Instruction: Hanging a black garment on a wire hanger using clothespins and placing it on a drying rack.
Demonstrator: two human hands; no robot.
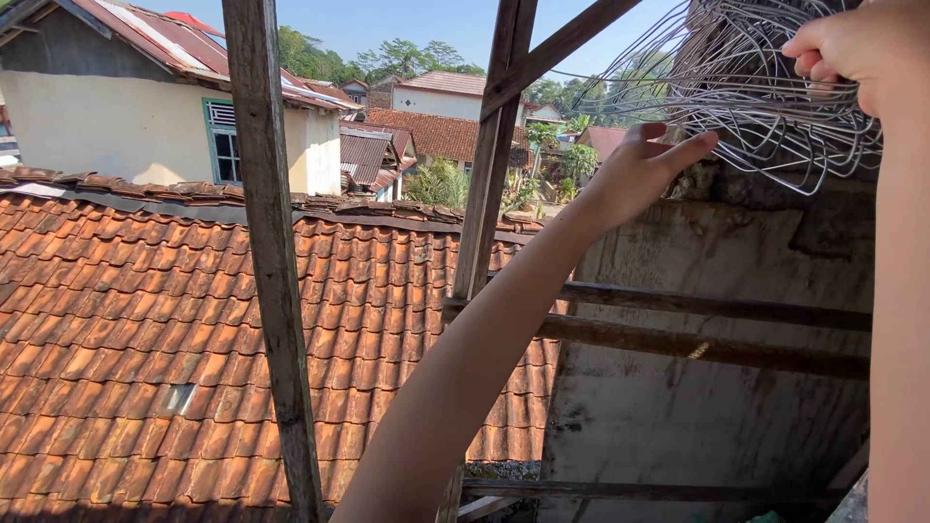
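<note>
Open gap between wooden posts (269, 252), red tile roof (145, 320) beyond. Up high, far right: bundle of wire hangers (736, 87). Right hand (852, 48) pinching it. Left hand (639, 169) open wide, fingertips just below.

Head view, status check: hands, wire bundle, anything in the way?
Right hand gripping wire hangers overhead. Left hand open, fingertips at the bundle's lower edge. Wooden post stands just left of it.
</note>
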